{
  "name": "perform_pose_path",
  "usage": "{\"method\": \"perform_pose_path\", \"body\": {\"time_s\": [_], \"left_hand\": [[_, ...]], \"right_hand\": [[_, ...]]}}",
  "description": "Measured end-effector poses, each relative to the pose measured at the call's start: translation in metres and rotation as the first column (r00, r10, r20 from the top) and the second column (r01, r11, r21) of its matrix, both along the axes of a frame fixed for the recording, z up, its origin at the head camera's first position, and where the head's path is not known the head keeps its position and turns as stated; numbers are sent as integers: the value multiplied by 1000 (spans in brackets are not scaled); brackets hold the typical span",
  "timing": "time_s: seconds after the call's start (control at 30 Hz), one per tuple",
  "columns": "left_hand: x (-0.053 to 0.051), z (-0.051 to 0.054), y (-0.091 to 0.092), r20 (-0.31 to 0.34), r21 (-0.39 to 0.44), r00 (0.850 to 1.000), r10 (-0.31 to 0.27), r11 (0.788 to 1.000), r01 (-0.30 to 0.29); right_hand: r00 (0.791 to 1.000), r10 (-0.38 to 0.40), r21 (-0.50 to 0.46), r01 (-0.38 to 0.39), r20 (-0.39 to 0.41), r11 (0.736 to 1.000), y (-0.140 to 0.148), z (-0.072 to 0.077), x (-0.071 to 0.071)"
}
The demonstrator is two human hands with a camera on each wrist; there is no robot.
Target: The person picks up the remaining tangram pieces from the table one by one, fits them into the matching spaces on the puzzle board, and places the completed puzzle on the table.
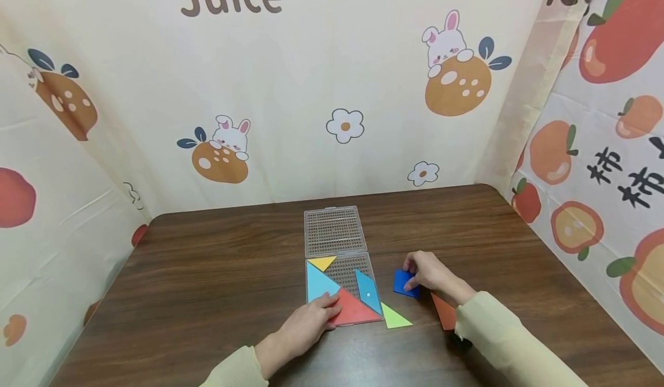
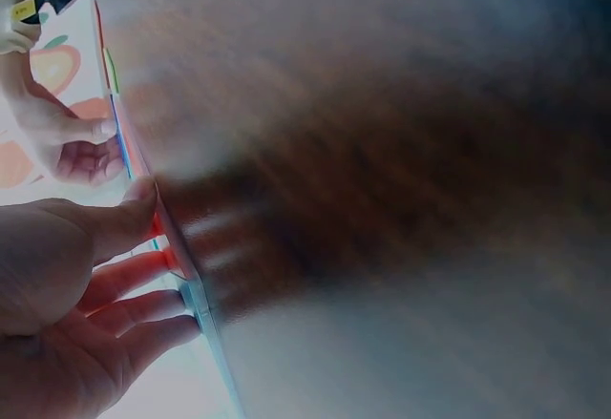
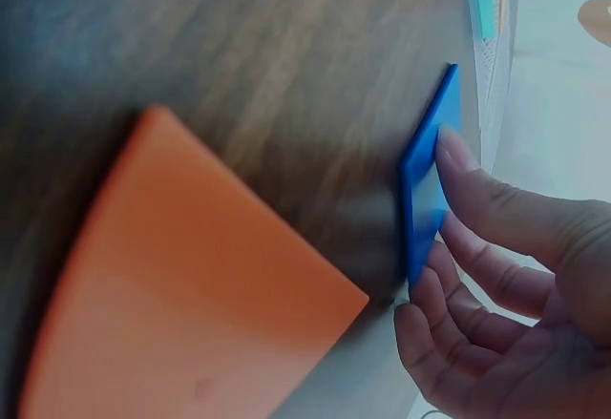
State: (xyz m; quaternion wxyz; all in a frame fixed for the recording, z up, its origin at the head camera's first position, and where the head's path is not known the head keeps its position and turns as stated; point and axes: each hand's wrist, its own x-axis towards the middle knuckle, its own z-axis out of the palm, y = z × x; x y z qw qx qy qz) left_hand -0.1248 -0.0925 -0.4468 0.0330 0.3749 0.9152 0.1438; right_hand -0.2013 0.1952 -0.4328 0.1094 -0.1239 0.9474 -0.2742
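Note:
My right hand [image 1: 433, 273] pinches a dark blue square tile [image 1: 399, 280] at the table, right of a hinged grid case. In the right wrist view, the thumb presses on the blue square's face [image 3: 425, 176] and fingertips meet its edge. My left hand [image 1: 308, 322] rests with relaxed fingers on the red triangle [image 1: 355, 311] at the case's near edge. Beside that lie a light blue triangle [image 1: 317, 283], a yellow triangle [image 1: 323, 262] and a blue parallelogram [image 1: 368, 293], all in the lower half of the case [image 1: 342, 270].
The case's lid [image 1: 334, 231] lies flat behind its lower half. A lime green triangle [image 1: 394, 318] sits just right of the case. An orange triangle [image 1: 443, 311] lies partly under the right forearm. Printed curtains [image 1: 295, 87] stand around the wooden table [image 1: 223, 271].

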Motion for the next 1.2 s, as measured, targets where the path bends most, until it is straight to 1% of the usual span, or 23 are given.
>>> {"method": "perform_pose_path", "body": {"time_s": [0.37,0.63,0.9,1.1,1.2], "left_hand": [[-1,-1,1,-26,-4,1000,-8,1000,8],[-1,-1,1,-27,2,1000,-15,1000,15],[-1,-1,0,-19,11,1000,-19,1000,20],[0,-3,-1,-39,20,999,-26,999,26],[0,-2,-1,-36,18,999,-23,1000,24]], "right_hand": [[1000,-16,2,16,15,1000,0,0,-3],[998,16,-8,-17,-57,1000,0,4,-2],[998,14,-21,-15,-54,1000,-2,9,0],[997,26,-39,-29,-70,999,-4,13,2],[996,37,-43,-40,-76,998,-5,15,2]]}}
